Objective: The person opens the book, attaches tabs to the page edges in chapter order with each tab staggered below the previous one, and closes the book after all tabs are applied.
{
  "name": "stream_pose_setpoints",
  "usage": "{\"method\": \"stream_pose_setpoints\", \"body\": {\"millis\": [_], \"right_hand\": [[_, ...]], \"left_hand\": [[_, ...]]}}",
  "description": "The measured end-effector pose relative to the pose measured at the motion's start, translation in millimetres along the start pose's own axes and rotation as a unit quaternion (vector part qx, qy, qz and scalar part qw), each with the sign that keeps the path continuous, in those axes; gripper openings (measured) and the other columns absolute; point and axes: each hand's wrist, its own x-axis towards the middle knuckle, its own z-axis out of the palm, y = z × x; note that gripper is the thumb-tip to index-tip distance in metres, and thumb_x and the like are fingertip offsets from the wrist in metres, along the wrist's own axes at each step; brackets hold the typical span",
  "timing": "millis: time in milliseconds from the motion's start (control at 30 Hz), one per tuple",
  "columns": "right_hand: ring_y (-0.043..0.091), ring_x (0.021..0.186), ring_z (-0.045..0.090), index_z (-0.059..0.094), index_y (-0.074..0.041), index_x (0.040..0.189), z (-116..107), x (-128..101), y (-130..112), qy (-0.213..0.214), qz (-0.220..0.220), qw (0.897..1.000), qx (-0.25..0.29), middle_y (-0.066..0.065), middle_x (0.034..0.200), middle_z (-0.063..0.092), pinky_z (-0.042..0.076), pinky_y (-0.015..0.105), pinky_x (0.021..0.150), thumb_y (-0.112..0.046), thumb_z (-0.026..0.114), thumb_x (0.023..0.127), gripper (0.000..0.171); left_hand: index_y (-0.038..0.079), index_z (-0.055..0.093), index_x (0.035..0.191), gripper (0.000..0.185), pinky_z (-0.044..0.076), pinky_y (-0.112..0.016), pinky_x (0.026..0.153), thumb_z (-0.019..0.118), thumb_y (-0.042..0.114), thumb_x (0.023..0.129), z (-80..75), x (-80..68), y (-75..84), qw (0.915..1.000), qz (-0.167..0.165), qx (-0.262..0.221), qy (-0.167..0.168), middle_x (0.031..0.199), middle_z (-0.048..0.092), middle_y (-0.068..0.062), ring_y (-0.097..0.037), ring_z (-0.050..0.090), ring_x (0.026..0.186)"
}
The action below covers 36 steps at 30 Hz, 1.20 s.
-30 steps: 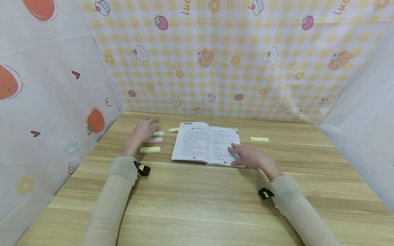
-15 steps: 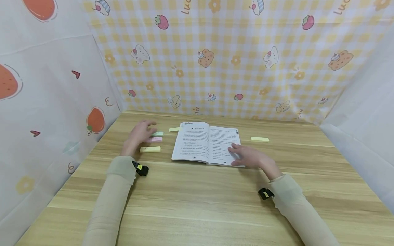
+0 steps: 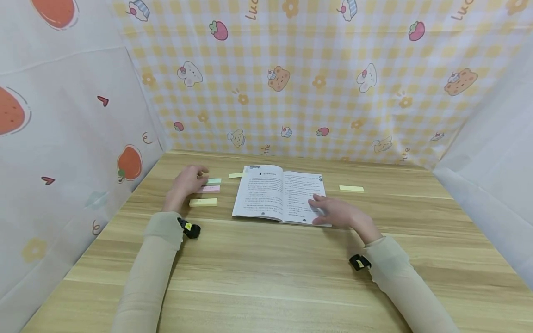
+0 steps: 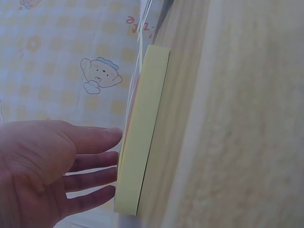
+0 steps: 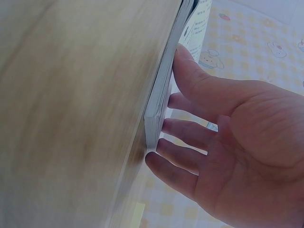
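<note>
An open book (image 3: 260,196) with printed pages lies on the wooden table. My right hand (image 3: 338,212) rests on the lower part of its right page, fingers spread; the right wrist view shows the thumb and fingers along the book's edge (image 5: 153,121). My left hand (image 3: 183,182) is at the left end of a green sticky-note pad (image 3: 214,181), its fingers bent loosely. Whether they touch the pad is hidden. A pink sticky-note pad (image 3: 211,188) lies just nearer, partly behind that hand. Nearest me is a yellow sticky-note pad (image 3: 203,202), which fills the left wrist view's foreground.
One pale yellow paper strip (image 3: 235,175) sticks out at the book's upper left edge. Another yellow strip (image 3: 351,188) lies on the table (image 3: 266,277) to the right of the book. A checked curtain (image 3: 300,101) hangs behind the table.
My left hand has shifted slightly left and back toward me, leaving more of the green pad in sight. The right hand and the book have stayed in place.
</note>
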Motion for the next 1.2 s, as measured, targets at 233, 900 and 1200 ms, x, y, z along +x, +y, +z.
{"method": "stream_pose_setpoints", "body": {"millis": [233, 900, 1200], "right_hand": [[0.047, 0.145, 0.026, 0.041, 0.001, 0.151, 0.5, 0.4, -1.1, 0.0, -0.002, 1.0, -0.004, 0.026, 0.16, 0.026, 0.024, 0.058, 0.117, -0.029, 0.07, 0.096, 0.069], [0.048, 0.145, 0.026, 0.041, 0.003, 0.151, 1.4, -0.1, 0.2, 0.003, -0.006, 1.0, -0.005, 0.027, 0.159, 0.026, 0.024, 0.058, 0.117, -0.027, 0.07, 0.096, 0.069], [0.047, 0.145, 0.027, 0.041, 0.003, 0.151, 1.2, 0.0, -0.1, 0.002, -0.006, 1.0, -0.008, 0.027, 0.159, 0.026, 0.024, 0.058, 0.117, -0.028, 0.07, 0.096, 0.069]], "left_hand": [[-0.005, 0.058, 0.133, 0.035, 0.045, -0.058, 0.099, 0.059, 0.006, 0.1, -0.6, -1.3, -0.1, 1.0, 0.001, -0.004, -0.003, 0.125, 0.06, -0.03, -0.043, 0.058, 0.114], [-0.01, 0.063, 0.126, 0.033, 0.045, -0.058, 0.099, 0.063, 0.001, 0.095, -0.5, -2.8, -0.9, 0.9996, 0.008, 0.025, 0.012, 0.123, 0.063, -0.029, -0.044, 0.059, 0.114], [-0.009, 0.067, 0.117, 0.024, 0.047, -0.057, 0.095, 0.062, 0.001, 0.096, 0.0, -3.1, 1.1, 0.9995, 0.002, 0.029, 0.013, 0.119, 0.065, -0.028, -0.042, 0.06, 0.109]]}}
